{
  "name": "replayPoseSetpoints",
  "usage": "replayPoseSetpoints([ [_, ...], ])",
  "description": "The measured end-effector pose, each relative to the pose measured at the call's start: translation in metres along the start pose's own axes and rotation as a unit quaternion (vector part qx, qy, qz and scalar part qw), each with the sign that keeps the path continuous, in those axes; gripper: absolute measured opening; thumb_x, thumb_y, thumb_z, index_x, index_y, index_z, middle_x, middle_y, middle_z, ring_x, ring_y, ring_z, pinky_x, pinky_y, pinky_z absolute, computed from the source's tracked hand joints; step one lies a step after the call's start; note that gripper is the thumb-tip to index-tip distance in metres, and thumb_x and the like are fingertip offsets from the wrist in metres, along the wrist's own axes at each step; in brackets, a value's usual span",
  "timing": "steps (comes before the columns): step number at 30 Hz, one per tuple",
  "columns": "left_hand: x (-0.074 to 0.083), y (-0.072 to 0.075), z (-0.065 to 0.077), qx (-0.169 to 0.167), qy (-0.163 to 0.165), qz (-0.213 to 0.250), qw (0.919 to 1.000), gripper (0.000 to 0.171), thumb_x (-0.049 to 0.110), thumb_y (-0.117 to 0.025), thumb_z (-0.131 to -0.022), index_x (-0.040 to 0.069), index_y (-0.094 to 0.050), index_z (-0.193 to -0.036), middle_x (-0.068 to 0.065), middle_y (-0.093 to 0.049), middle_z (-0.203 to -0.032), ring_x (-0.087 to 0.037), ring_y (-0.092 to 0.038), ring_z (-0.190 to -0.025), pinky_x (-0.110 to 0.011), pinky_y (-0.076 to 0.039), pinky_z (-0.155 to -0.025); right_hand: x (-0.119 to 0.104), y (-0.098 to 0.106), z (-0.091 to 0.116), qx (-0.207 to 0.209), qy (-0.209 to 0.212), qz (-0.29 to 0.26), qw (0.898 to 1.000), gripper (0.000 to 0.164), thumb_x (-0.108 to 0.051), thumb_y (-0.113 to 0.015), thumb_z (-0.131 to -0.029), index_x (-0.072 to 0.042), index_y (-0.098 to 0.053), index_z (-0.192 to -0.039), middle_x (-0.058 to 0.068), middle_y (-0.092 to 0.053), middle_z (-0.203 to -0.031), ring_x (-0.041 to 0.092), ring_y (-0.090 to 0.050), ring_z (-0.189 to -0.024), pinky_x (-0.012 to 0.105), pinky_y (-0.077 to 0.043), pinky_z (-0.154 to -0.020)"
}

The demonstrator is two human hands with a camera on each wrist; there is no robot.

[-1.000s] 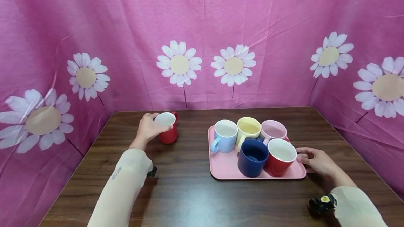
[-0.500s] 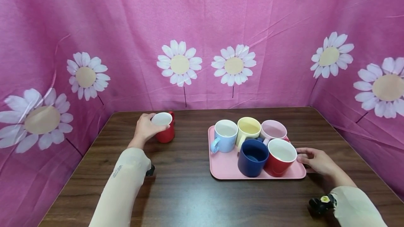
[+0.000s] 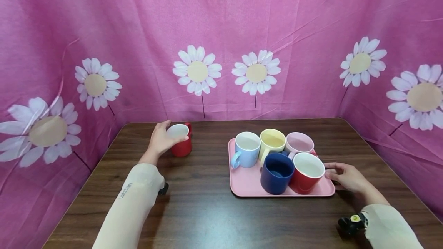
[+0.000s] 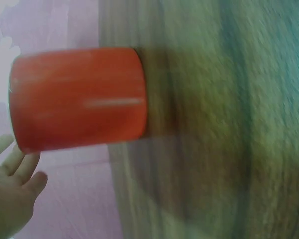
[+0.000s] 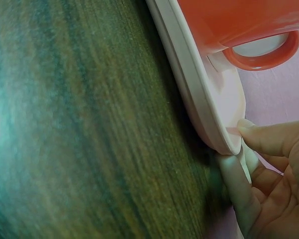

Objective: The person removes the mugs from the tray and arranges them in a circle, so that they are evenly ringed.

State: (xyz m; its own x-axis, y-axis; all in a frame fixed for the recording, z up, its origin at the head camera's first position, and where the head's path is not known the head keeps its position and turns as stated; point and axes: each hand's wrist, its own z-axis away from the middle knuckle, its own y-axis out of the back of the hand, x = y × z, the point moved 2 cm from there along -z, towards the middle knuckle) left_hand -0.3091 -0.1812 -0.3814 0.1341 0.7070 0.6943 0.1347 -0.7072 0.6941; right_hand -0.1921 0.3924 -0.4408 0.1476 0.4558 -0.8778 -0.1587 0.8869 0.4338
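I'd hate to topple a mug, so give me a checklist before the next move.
1. Lone red mug upright on the table: ok.
2. Left hand clear of that mug: cannot tell; fingers spread, contact unclear.
3. Its handle facing the left hand: not ok; it's on the far side.
4. Right hand pinching the pink tray by its edge: ok.
5. Light blue mug, yellow mug, pink mug, navy mug, second red mug upright on the tray: ok.

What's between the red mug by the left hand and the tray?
Only bare wooden tabletop separates that red mug from the pink tray, in the head view.
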Motion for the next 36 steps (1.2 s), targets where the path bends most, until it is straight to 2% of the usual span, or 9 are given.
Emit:
replayPoseSetpoints([
  [7, 0.034, -0.001, 0.007, 0.040, -0.018, 0.013, 0.9989, 0.093, 0.044, -0.080, -0.071, 0.006, -0.037, -0.145, -0.018, -0.038, -0.140, -0.037, -0.040, -0.124, -0.053, -0.040, -0.095, 0.001, -0.001, -0.001, 0.004, -0.004, 0.000, 1.000, 0.050, -0.006, -0.060, -0.093, 0.022, -0.036, -0.127, 0.018, -0.067, -0.101, 0.011, -0.064, -0.080, 0.040, -0.056, -0.069],
  [12, 0.056, -0.012, 0.012, 0.038, -0.053, 0.024, 0.9975, 0.092, 0.041, -0.083, -0.069, 0.005, -0.041, -0.142, -0.018, -0.044, -0.136, -0.036, -0.043, -0.123, -0.050, -0.036, -0.099, -0.001, -0.002, 0.000, 0.002, -0.003, -0.005, 1.000, 0.050, -0.005, -0.060, -0.093, 0.022, -0.036, -0.127, 0.019, -0.067, -0.102, 0.011, -0.064, -0.080, 0.040, -0.056, -0.069],
  [18, 0.083, -0.034, 0.023, 0.022, -0.112, 0.051, 0.9921, 0.092, 0.035, -0.088, -0.064, 0.002, -0.045, -0.139, -0.019, -0.050, -0.128, -0.032, -0.048, -0.118, -0.044, -0.038, -0.098, -0.002, -0.002, 0.001, 0.001, -0.002, -0.004, 1.000, 0.050, -0.005, -0.059, -0.093, 0.022, -0.036, -0.127, 0.020, -0.066, -0.103, 0.012, -0.064, -0.080, 0.040, -0.056, -0.069],
  [25, 0.118, -0.063, 0.043, -0.015, -0.179, 0.046, 0.9826, 0.089, 0.034, -0.088, -0.064, 0.003, -0.048, -0.136, -0.013, -0.054, -0.125, -0.027, -0.050, -0.116, -0.042, -0.042, -0.095, -0.001, 0.000, 0.001, 0.004, -0.007, 0.001, 1.000, 0.050, -0.006, -0.059, -0.094, 0.022, -0.036, -0.128, 0.021, -0.065, -0.104, 0.012, -0.064, -0.081, 0.040, -0.056, -0.069],
  [36, 0.145, -0.098, 0.066, -0.066, -0.201, 0.077, 0.9742, 0.088, 0.034, -0.089, -0.063, 0.001, -0.049, -0.135, -0.013, -0.053, -0.126, -0.028, -0.051, -0.115, -0.041, -0.042, -0.097, 0.000, 0.001, 0.001, 0.002, -0.011, -0.002, 1.000, 0.052, -0.008, -0.059, -0.094, 0.021, -0.035, -0.129, 0.019, -0.066, -0.104, 0.011, -0.064, -0.081, 0.040, -0.056, -0.069],
])
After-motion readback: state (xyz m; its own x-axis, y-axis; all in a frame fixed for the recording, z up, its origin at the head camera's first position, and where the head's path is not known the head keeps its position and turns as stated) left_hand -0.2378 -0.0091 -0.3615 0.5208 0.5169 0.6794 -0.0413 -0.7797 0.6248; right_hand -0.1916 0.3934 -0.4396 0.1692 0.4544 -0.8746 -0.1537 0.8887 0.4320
